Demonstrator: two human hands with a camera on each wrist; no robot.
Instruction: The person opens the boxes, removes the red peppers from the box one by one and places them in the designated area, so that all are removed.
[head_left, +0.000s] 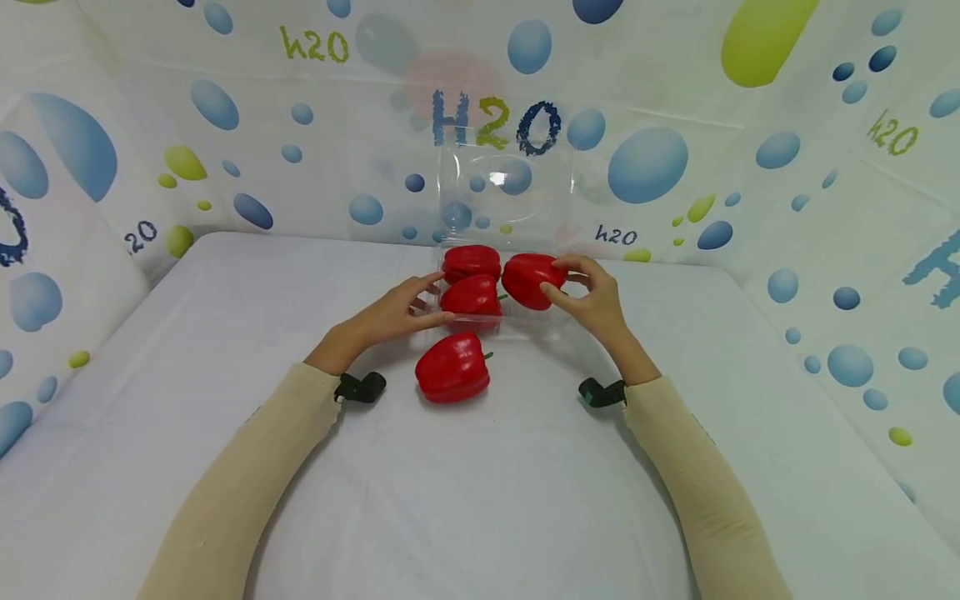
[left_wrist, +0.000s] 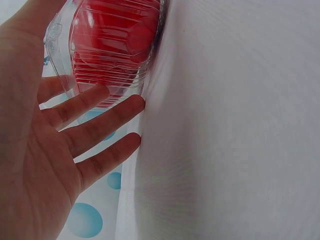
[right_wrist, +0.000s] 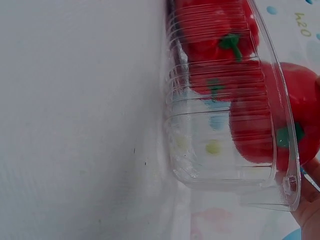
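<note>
A white desk (head_left: 525, 467) sits among bubble-print walls (head_left: 675, 125). My right grip (head_left: 592, 296) pinches a glossy red pepper (head_left: 528, 279) over the clear box (head_left: 498, 321); my left grip (head_left: 393, 317) rests open against it.

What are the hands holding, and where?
The right hand pinches a red pepper by its right side. The left hand only touches the clear box.

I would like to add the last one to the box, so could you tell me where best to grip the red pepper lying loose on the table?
Grip the loose pepper across its broad body from above. It lies on its side, green stem pointing right, with free table around it.
</note>
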